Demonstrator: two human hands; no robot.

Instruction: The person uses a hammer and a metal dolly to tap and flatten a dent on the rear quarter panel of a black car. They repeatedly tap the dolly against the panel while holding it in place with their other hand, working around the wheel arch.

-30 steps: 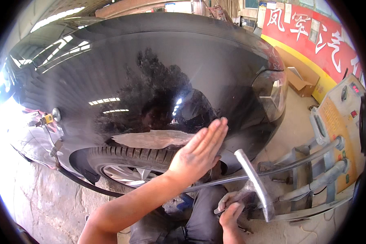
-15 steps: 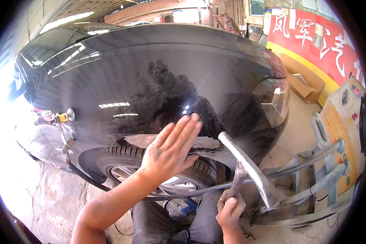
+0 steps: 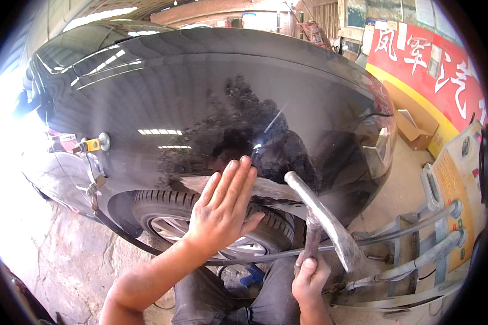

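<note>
My left hand [image 3: 222,207] lies flat with fingers stretched out, against or just over the dark car's rear side panel [image 3: 195,81], above the wheel arch. Beneath its fingers runs a scraped, dull grey patch [image 3: 274,188] along the arch edge. Lower right, my right hand [image 3: 312,277] is wrapped round the handle of a hammer [image 3: 322,216] with a long, slightly curved metal head. The head's round face is near the patch's right end; whether it touches the panel I cannot tell. Part of the tyre [image 3: 160,199] is hidden behind my left hand.
A box-shaped machine [image 3: 451,176] with thick cables stands at the right, beside a metal frame. One cable [image 3: 282,251] crosses before the wheel. A yellow-bodied clamp [image 3: 94,144] sits on the panel at left. A cardboard box [image 3: 416,129] lies behind the car; a blue tool [image 3: 251,277] is between my legs.
My view has shifted slightly, so the car appears farther right. My left hand and the hammer have both moved left along the panel. The right hand keeps its hold.
</note>
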